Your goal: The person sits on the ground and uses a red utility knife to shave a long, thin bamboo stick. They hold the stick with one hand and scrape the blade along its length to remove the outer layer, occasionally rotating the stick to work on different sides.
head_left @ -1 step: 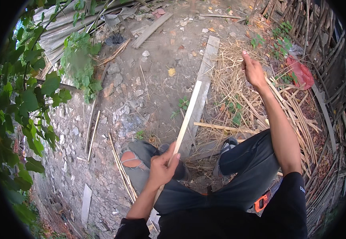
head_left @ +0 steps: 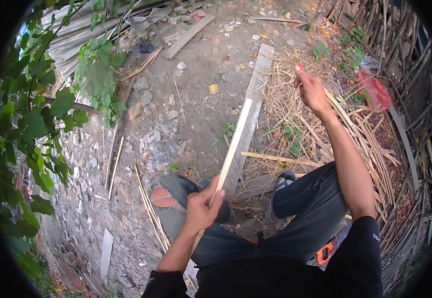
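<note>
My left hand [head_left: 203, 206] is closed round a long, pale bamboo strip [head_left: 235, 141]. Its lower part passes back over my left thigh, while the upper part slants away across a grey wooden plank [head_left: 259, 74] on the ground. Raised over the straw-like shavings at the right, my right hand [head_left: 313, 92] has its fingers curled in. A small red tip shows at its thumb; the rest of whatever it grips is hidden. The right hand and the strip are well apart.
Bamboo strips [head_left: 370, 149] lie piled beyond my right forearm, near a red plastic bag [head_left: 375, 92]. An orange-handled tool [head_left: 325, 253] rests by my right hip. A stick fence [head_left: 404, 44] bounds the right, leafy vines [head_left: 37, 124] the left. Another board [head_left: 190, 37] lies far off.
My right hand has shifted slightly left and turned, so that a red tip shows at the thumb. The left hand and its bamboo strip have hardly moved.
</note>
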Action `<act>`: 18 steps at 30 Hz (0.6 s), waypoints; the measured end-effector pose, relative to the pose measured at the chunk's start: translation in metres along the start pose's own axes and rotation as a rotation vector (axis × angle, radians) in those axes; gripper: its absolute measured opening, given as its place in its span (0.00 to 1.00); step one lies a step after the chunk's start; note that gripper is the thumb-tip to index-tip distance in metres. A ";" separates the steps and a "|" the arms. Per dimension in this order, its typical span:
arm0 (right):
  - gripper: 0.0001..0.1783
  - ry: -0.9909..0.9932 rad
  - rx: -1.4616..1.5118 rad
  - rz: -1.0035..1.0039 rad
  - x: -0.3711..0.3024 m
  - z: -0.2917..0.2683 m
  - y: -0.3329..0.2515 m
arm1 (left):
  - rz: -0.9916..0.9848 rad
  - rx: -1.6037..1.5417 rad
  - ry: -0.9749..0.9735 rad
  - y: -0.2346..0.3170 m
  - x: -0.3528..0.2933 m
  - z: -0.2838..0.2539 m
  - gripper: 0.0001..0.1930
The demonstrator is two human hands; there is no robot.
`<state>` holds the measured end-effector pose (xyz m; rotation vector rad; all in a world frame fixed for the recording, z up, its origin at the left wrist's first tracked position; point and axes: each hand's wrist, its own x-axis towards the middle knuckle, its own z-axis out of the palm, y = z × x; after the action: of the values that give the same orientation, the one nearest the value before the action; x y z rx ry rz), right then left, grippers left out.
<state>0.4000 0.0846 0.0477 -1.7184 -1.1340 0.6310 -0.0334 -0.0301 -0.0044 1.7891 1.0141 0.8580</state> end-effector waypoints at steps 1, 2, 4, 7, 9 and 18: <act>0.35 -0.112 0.138 -0.017 -0.023 0.019 -0.027 | -0.006 -0.011 -0.001 0.001 0.002 0.001 0.23; 0.28 -0.182 0.246 0.032 -0.038 0.034 -0.042 | -0.012 -0.017 0.000 0.002 0.002 0.001 0.23; 0.25 -0.293 0.276 -0.009 -0.061 0.064 -0.054 | -0.026 -0.021 0.012 0.003 0.002 0.002 0.23; 0.22 -0.444 0.357 0.043 -0.087 0.092 -0.054 | -0.033 -0.039 -0.032 0.000 0.004 0.001 0.25; 0.21 -0.533 0.386 0.101 -0.101 0.106 -0.057 | 0.029 -0.201 -0.035 -0.008 0.003 0.007 0.26; 0.24 -0.652 0.325 -0.030 -0.140 0.131 -0.059 | -0.332 -0.696 -0.279 0.017 0.009 -0.014 0.25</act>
<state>0.2099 0.0224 0.0361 -1.2384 -1.3935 1.3382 -0.0364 -0.0216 0.0178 1.0731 0.6844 0.6234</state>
